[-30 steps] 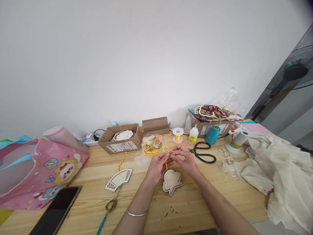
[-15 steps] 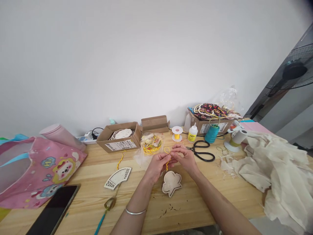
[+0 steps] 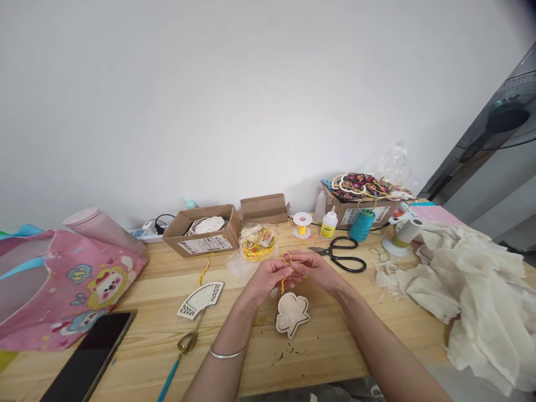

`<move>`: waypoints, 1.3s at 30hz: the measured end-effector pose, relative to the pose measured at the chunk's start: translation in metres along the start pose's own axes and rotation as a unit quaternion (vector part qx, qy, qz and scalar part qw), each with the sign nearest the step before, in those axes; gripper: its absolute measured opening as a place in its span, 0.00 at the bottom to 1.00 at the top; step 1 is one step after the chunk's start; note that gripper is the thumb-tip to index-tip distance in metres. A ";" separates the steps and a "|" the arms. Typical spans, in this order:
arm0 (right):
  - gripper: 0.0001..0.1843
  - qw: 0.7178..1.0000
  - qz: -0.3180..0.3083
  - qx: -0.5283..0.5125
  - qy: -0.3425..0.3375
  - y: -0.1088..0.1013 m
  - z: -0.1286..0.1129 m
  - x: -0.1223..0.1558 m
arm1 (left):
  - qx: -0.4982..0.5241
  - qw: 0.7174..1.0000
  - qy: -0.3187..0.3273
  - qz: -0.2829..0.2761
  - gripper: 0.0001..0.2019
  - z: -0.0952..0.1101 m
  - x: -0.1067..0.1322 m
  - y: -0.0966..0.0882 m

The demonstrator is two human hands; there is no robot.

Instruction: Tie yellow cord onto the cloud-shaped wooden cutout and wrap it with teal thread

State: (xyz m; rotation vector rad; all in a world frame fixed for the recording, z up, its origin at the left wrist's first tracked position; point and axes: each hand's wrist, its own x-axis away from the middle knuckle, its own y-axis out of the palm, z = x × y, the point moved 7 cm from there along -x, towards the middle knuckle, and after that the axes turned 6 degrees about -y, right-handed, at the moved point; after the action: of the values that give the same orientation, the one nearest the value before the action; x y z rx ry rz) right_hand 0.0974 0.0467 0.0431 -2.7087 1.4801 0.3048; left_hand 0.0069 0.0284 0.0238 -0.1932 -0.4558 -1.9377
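Observation:
Both hands meet over the middle of the table, pinching a yellow cord [image 3: 286, 257] whose small loop stands up above the fingers. My left hand [image 3: 268, 279] closes on it from the left, and my right hand [image 3: 315, 272] from the right; the exact spot between the fingertips is hidden. Below them the cord runs down to a pale wooden flower-shaped pendant [image 3: 292, 314] with a dark edge. Black-handled scissors [image 3: 343, 254] lie just beyond my right hand. To the left rests a fan-shaped wooden pendant [image 3: 201, 300] with its own yellow cord.
A spoon-like tool [image 3: 187, 341], phone [image 3: 90, 357] and pink bag [image 3: 96, 290] lie left. Behind are a cardboard box [image 3: 205, 245], bagged yellow cords [image 3: 259, 245], a cord spool [image 3: 302, 225], glue bottle [image 3: 329, 224] and teal thread [image 3: 362, 225]. Cream cloth [image 3: 473, 290] is heaped right.
The right hand's fingers have folded in closer to the left hand around the cord. The pendant has shifted slightly, and the whole view has moved a little.

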 end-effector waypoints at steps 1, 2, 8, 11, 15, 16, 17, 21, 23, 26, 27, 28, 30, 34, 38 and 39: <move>0.16 1.000 -0.009 -0.019 0.005 0.001 0.000 0.001 | -0.004 1.000 -0.002 -0.004 0.15 0.000 0.000 0.000; 0.16 0.999 -0.016 -0.034 0.009 0.002 0.000 0.001 | -0.008 1.000 -0.004 -0.008 0.14 0.000 0.000 0.001; 0.13 0.997 -0.024 -0.074 0.020 0.000 0.005 0.002 | -0.028 0.999 -0.001 -0.022 0.12 0.000 0.000 0.002; 0.11 0.998 -0.003 -0.061 0.007 -0.002 0.004 0.001 | -0.026 0.999 0.000 -0.023 0.12 0.000 0.000 0.003; 0.11 0.998 0.058 -0.037 -0.013 -0.007 0.004 0.000 | 0.006 1.000 0.006 -0.018 0.13 0.002 0.001 0.003; 0.11 0.997 0.071 -0.038 -0.012 -0.008 0.005 -0.001 | 0.014 1.000 0.010 -0.019 0.14 0.003 0.001 0.003; 0.11 0.996 0.083 -0.040 -0.009 -0.008 0.007 -0.001 | 0.019 1.000 0.014 -0.019 0.14 0.004 0.001 0.004; 0.10 0.991 0.127 -0.030 -0.008 -0.013 0.011 -0.002 | 0.008 0.999 0.035 -0.002 0.14 0.008 0.001 0.004; 0.10 0.990 0.138 -0.020 -0.017 -0.014 0.010 -0.002 | -0.004 0.999 0.045 0.021 0.14 0.008 0.000 0.003; 0.09 0.988 0.150 0.008 -0.032 -0.016 0.008 -0.003 | -0.007 0.997 0.050 0.056 0.13 0.008 -0.001 0.001; 0.09 0.988 0.152 0.012 -0.035 -0.016 0.007 -0.003 | -0.003 0.996 0.052 0.066 0.14 0.008 -0.001 0.000; 0.09 0.987 0.154 0.012 -0.035 -0.016 0.007 -0.003 | 0.003 0.996 0.053 0.075 0.14 0.007 -0.002 -0.001; 0.10 0.987 0.159 0.001 -0.030 -0.016 0.008 -0.003 | 0.014 0.994 0.055 0.091 0.14 0.007 -0.002 -0.004; 0.10 0.985 0.171 -0.030 -0.017 -0.013 0.011 -0.002 | 0.013 0.991 0.074 0.113 0.13 0.008 -0.003 -0.006; 0.12 0.985 0.161 -0.069 -0.004 -0.007 0.014 -0.002 | 0.010 0.987 0.099 0.123 0.11 0.011 -0.001 -0.006; 0.12 0.985 0.154 -0.073 -0.002 -0.006 0.015 -0.002 | 0.015 0.987 0.101 0.125 0.10 0.011 -0.001 -0.006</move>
State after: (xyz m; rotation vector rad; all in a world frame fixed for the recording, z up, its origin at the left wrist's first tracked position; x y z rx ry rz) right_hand 0.0992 0.0531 0.0288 -2.5712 1.9508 0.4451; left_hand 0.0012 0.0359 0.0322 -0.0316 -0.3103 -1.6820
